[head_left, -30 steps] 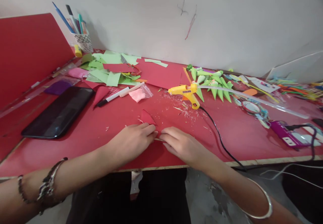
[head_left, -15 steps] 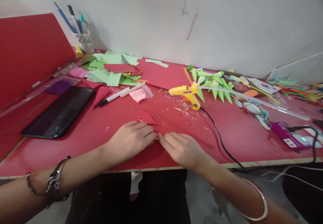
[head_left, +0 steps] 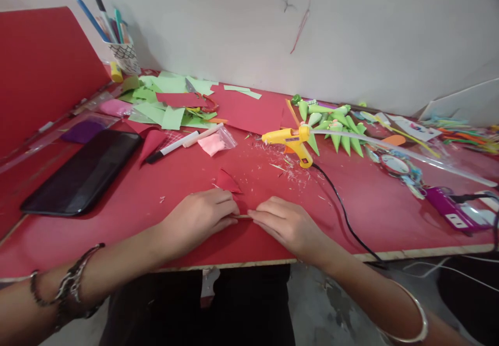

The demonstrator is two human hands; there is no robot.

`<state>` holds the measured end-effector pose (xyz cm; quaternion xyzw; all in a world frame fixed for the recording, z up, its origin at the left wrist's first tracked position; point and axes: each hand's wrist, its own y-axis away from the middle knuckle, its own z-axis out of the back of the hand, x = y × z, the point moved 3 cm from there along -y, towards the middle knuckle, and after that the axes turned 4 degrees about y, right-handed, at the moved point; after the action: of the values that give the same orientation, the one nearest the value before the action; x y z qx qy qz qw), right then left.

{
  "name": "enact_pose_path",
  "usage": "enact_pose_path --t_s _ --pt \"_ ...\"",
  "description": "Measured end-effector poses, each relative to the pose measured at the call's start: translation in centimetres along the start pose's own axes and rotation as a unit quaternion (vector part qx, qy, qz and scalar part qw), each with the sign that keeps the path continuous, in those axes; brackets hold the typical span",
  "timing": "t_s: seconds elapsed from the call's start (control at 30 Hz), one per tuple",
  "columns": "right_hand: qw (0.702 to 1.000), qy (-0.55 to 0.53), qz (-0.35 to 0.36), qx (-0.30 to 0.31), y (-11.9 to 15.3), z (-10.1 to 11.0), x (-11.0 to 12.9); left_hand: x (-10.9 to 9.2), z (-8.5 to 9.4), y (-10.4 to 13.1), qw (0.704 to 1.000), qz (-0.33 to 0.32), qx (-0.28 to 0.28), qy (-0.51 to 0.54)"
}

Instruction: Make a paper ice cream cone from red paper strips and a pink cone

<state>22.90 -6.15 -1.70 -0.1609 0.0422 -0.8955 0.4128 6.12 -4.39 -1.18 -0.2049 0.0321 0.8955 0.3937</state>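
Between my two hands lies a thin pale stick (head_left: 244,216), low over the front of the red tabletop. My left hand (head_left: 205,216) closes its fingertips on the stick's left end. At the other end, the fingers of my right hand (head_left: 286,226) pinch it too. Most of the stick's length is hidden under the fingers, and any paper beneath them cannot be made out. A small folded red paper piece (head_left: 228,181) sits just beyond my left fingertips, apart from them.
A yellow glue gun (head_left: 292,140) with a black cord lies beyond my right hand, near green paper cones (head_left: 345,135). To the left are a black phone (head_left: 81,171), a marker (head_left: 171,148) and a red cone (head_left: 152,145). Green paper scraps (head_left: 173,117) and scissors (head_left: 208,105) lie behind.
My hands have moved slightly apart, and the pale stick now shows between them. The view has shifted a little. The glue gun and other things on the table stay put.
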Motion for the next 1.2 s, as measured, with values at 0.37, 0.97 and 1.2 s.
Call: enact_pose_path --t_s 0.37,0.97,1.2 --pt "0.995 -0.058 -0.059 -0.057 -0.4 -0.5 -0.6 -0.3 -0.2 0.3 0.998 -0.047 0.008 -0.042" --pt "0.982 -0.137 -0.127 0.038 -2.7 0.6 -1.1 0.5 -0.2 -0.6 0.998 0.021 -0.041 0.050" --pt "0.995 -0.047 -0.085 0.019 -2.4 0.1 -0.4 1.5 0.0 -1.3 0.987 0.089 -0.008 0.133"
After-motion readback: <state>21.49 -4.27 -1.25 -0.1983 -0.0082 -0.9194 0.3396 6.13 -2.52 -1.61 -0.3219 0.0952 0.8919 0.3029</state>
